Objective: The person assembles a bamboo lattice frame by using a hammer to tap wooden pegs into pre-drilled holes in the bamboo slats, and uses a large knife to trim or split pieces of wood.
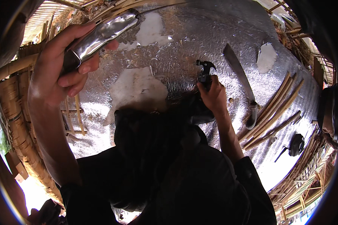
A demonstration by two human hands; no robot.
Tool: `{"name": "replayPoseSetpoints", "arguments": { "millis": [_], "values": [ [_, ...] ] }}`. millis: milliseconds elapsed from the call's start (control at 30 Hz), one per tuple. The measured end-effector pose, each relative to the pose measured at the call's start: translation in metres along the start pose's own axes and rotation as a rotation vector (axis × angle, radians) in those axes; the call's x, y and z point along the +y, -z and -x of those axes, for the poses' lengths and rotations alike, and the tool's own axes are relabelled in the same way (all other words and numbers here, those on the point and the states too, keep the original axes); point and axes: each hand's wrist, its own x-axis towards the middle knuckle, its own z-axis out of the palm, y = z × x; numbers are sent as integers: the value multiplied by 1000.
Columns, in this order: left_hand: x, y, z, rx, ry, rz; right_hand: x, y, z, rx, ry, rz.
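Raised at the upper left, my left hand (60,63) is closed around the shiny silver handle of a knife (105,35). From the handle's far end a thin dark line, seemingly the blade seen edge-on, runs toward the top. My right hand (213,93) grips a small black claw hammer (205,68) low on its handle, its head pointing away from me over the silver foil sheet (191,41). Right of that hand lies a machete (238,69) with a dark curved blade and a silvery handle.
Split bamboo strips (276,108) lie on the foil at the right, with a small black object (296,145) beyond them. A small bamboo frame (75,116) rests at the left. Whitish torn patches (139,88) mark the foil. A bamboo edge (26,138) curves along the left.
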Motion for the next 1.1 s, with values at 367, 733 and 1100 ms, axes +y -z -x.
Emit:
{"name": "replayPoseSetpoints", "arguments": {
  "millis": [367,733,1100],
  "values": [
    [-2,-2,-1,49,40,-51,3,-2,-1,10,2,11],
    [-13,3,-3,-24,119,29,17,-12,0,118,273,-56],
    [-64,-2,-2,45,199,-62,-123,59,-68,-147,945,57]
  ]
}}
